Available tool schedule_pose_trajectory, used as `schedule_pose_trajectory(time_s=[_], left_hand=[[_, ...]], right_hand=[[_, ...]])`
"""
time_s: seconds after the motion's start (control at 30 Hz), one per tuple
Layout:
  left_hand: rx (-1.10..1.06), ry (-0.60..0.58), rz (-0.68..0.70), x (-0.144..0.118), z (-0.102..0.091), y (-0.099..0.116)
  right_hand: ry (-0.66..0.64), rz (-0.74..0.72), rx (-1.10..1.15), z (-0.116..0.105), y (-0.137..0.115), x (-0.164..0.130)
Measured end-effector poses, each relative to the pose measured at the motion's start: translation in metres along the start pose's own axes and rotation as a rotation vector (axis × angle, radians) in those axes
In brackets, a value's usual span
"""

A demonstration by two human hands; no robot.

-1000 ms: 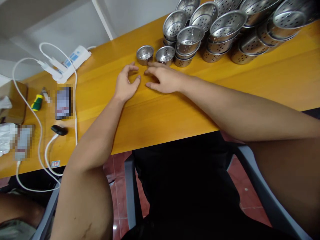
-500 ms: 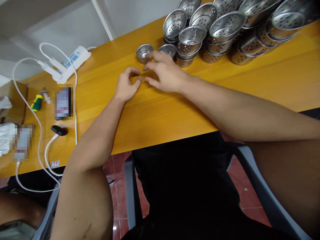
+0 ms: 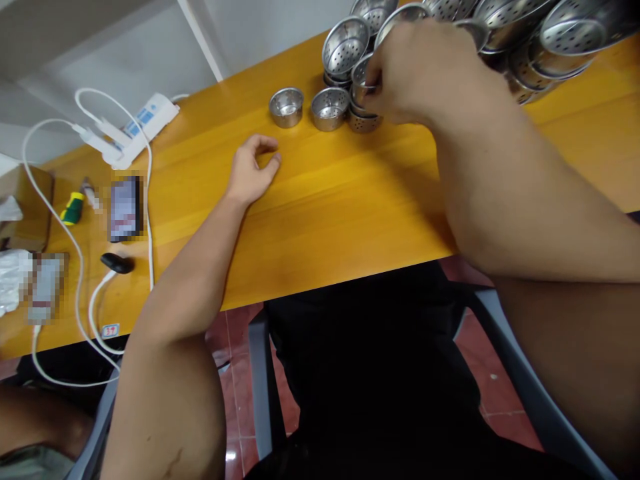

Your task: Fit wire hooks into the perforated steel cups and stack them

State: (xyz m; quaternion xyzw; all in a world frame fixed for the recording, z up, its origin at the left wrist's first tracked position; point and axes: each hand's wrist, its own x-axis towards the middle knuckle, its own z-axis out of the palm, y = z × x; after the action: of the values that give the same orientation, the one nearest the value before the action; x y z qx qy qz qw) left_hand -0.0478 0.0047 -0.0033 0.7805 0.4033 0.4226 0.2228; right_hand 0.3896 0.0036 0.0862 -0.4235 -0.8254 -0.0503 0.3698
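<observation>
Cup stack (image 3: 358,93) becomes the workplace — right hand (image 3: 420,70) has moved there, grip unclear; left of it, left hand (image 3: 249,172) gapes.

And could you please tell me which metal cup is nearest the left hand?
The leftmost cup, just beyond the left hand; all the other cups stand farther right.

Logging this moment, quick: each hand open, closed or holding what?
Left hand: open, holding nothing.
Right hand: at the stacked cups; whether it grips one cannot be told.
</observation>
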Motion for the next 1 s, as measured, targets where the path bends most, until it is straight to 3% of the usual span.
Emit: schedule_pose_trajectory(time_s=[0.07, 0.2, 0.3, 0.4, 0.5, 0.57, 0.63, 0.8, 1.0], left_hand=[[0.001, 0.006, 0.003, 0.000, -0.001, -0.001], [-0.006, 0.016, 0.022, 0.000, -0.003, 0.005], [0.005, 0.059, 0.072, -0.001, -0.002, 0.020], [0.068, 0.053, 0.162, -0.002, 0.001, 0.042], [0.094, -0.004, 0.376, -0.002, 0.005, 0.057], [0.099, 0.036, 0.490, 0.000, 0.006, 0.059], [0.100, 0.085, 0.521, 0.002, 0.004, 0.057], [0.142, -0.077, 0.396, 0.000, -0.001, 0.044], [0.072, -0.067, 0.413, -0.006, 0.001, 0.045]], right_hand=[[0.056, 0.057, -0.026, -0.001, -0.014, 0.005], [0.153, 0.021, 0.094, -0.017, -0.064, 0.020], [0.069, 0.088, 0.122, -0.017, -0.110, 0.026], [-0.107, 0.054, 0.145, 0.004, -0.153, 0.026], [-0.244, 0.015, 0.162, 0.031, -0.186, 0.020], [-0.278, -0.012, 0.190, 0.043, -0.199, 0.015], [-0.294, -0.040, 0.208, 0.048, -0.205, 0.011], [-0.378, -0.116, 0.255, 0.051, -0.191, 0.010], [-0.430, -0.180, 0.339, 0.048, -0.168, 0.014]])
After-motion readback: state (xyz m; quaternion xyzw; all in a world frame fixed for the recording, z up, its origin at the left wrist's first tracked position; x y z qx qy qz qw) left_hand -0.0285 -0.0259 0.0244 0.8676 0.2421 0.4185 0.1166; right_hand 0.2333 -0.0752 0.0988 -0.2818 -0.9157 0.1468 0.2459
